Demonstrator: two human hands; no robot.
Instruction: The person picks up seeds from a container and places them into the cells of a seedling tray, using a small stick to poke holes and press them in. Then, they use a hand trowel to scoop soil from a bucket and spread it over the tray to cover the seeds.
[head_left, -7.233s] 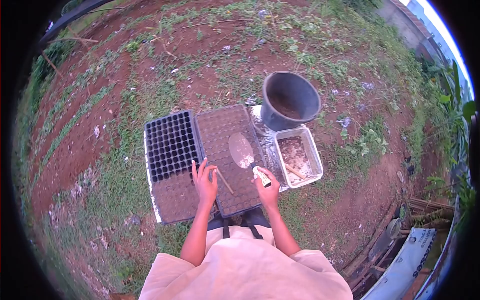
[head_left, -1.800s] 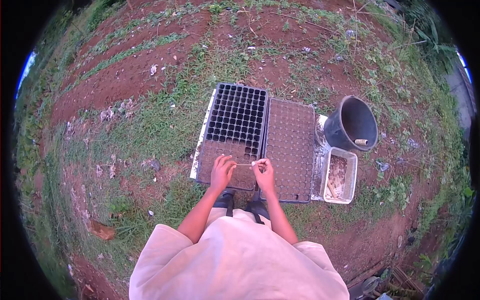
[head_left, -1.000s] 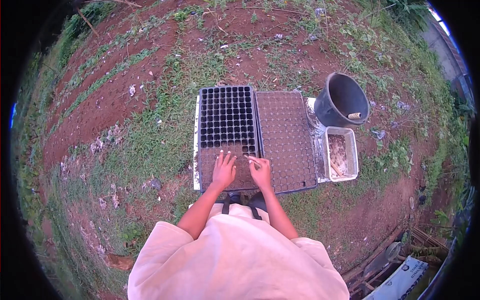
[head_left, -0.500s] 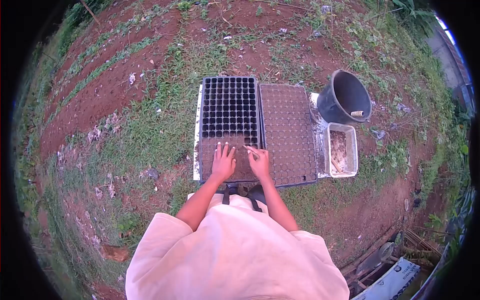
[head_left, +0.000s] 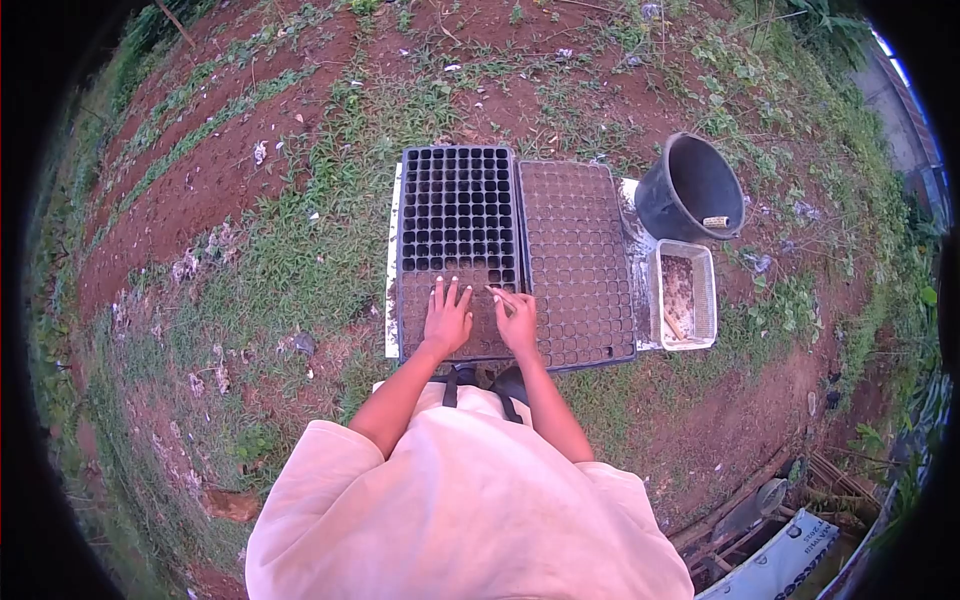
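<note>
My left hand lies with fingers spread on the brown soil in the near part of the left seedling tray. The far cells of this black tray are bare and dark. Just right of it, my right hand is closed in a pinch at the soil's right side, beside a few unfilled cells. A short, thin stick seems to show between its thumb and fingers, pointing up and left. The right seedling tray stands alongside, its cells filled with soil almost throughout.
A white board lies under the trays. To the right are a dark bucket, tilted in view, and a white plastic basket with soil bits and a small wooden piece inside. Grass and red earth surround everything.
The view has shifted slightly, so the trays sit a little higher in the picture. Both hands keep nearly the same place on the left tray.
</note>
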